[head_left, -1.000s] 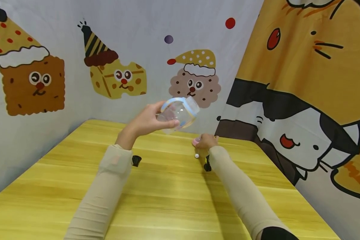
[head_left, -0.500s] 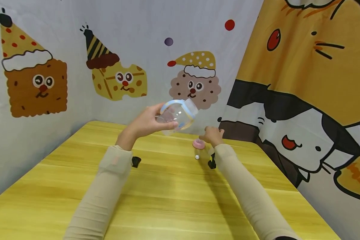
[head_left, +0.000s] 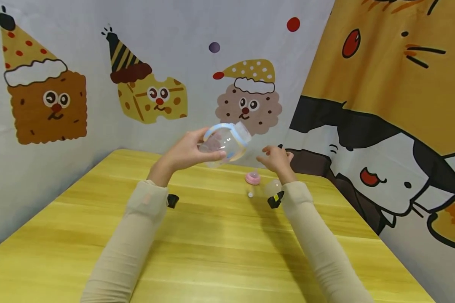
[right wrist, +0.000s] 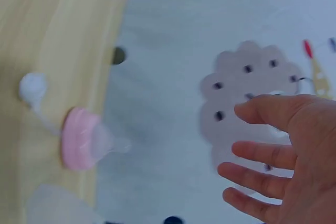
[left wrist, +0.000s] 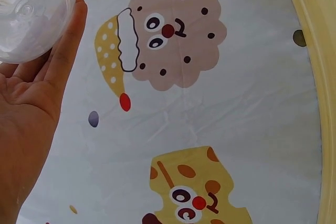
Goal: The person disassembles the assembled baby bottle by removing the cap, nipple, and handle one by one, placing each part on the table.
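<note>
My left hand grips a clear baby bottle with a blue and yellow handle, tilted in the air above the far part of the table. Its uncapped neck points up and right; in the left wrist view the round bottle base shows above the palm. On the table below my right hand stands a pink bottle nipple with a thin straw ending in a white ball. My right hand is raised, fingers loosely spread, holding nothing. A translucent dome-shaped cap lies beside the nipple.
The yellow wood-grain table runs back to a white cloth printed with cartoon food. An orange cloth with cartoon animals hangs on the right. Black wrist-camera mounts jut out below both wrists.
My right hand has let go of the pink nipple, risen and moved right, leaving it upright on the table. The translucent cap has come into sight. My left hand keeps the bottle nearly still.
</note>
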A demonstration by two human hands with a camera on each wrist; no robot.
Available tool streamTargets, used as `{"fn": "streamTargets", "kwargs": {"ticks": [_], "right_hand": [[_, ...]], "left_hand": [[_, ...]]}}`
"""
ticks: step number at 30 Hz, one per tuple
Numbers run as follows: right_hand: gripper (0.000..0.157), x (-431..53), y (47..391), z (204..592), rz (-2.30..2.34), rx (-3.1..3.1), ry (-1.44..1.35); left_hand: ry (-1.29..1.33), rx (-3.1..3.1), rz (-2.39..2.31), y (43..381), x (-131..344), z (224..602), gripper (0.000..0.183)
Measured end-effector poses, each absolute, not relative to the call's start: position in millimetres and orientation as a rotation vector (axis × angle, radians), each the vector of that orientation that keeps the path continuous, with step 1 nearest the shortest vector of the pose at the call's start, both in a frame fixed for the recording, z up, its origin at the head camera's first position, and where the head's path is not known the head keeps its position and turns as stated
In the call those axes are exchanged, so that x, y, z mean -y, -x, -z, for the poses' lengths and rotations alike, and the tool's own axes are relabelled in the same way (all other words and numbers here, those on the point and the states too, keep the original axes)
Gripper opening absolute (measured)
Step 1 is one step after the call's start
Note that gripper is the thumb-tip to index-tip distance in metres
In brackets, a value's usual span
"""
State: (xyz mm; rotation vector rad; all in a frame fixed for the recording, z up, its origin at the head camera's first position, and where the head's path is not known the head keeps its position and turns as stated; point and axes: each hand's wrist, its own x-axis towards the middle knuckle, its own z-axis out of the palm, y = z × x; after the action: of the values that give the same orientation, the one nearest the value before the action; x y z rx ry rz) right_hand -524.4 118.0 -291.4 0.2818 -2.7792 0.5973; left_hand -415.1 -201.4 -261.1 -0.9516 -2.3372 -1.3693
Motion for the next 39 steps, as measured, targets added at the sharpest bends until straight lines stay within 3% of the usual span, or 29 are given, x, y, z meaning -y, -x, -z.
{"fn": "streamTargets", "kwargs": {"ticks": [12,18,36,39], "right_hand": [[0.037,-118,469,258,-0.744,2.598,-0.463],[0.031,-119,458,246,-0.876,2.588,-0.642],[0.046,-103,436,243,-1.274,2.627,-1.168],[0.042,-95,435,246,-1.411,2.577,-1.262]], "left_hand": [[0.961,2.331,1.366,416,193,259,0.061],[0.985,2.289,1.395,411,189,257,0.06],[1.038,2.241,1.438,413,181,259,0.055],[1.033,2.244,1.433,413,182,259,0.058]]}}
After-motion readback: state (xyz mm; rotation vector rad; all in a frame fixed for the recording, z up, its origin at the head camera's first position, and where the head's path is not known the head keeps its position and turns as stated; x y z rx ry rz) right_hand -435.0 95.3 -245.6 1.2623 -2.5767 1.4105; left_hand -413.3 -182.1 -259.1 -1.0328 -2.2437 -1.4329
